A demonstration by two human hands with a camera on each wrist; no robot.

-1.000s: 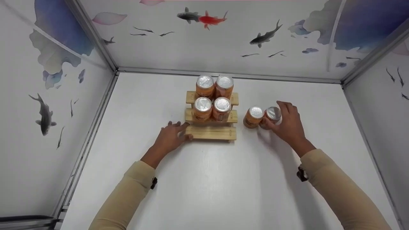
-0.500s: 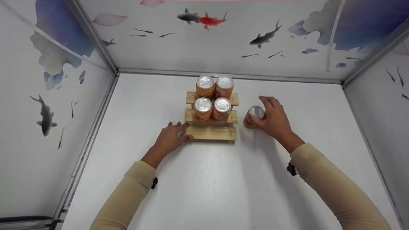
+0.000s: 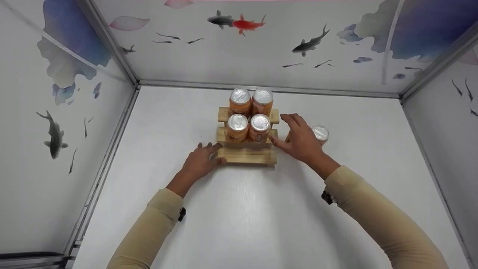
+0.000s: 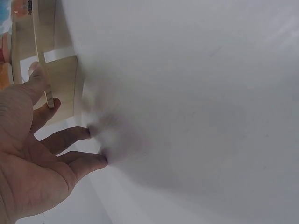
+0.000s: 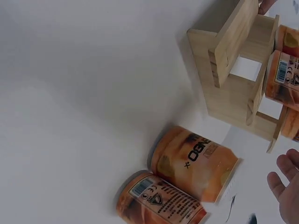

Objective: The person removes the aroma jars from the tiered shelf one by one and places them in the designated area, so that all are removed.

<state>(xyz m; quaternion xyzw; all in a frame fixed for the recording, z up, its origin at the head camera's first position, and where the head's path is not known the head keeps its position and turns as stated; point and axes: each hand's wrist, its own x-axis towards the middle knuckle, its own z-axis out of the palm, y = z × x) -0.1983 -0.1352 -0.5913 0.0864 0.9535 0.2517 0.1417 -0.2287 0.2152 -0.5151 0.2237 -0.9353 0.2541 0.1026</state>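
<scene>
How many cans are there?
6: two cans on the shelf's back step, two cans on the middle, two cans on the table; from above, the right hand mostly hides one.

one loose can (image 5: 194, 161) mostly hidden in head view; another can (image 5: 161, 199) cut by right wrist view's bottom edge

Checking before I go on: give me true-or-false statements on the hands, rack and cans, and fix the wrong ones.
1. The left hand holds one end of the lowest shelf on the wooden rack. True.
2. That shelf carries two cans. False: it carries none.
3. The rack bears four orange drink cans. True.
4. A can is in the right hand. False: that hand holds none.
5. Two loose cans stand upright on the white table. True.
</scene>
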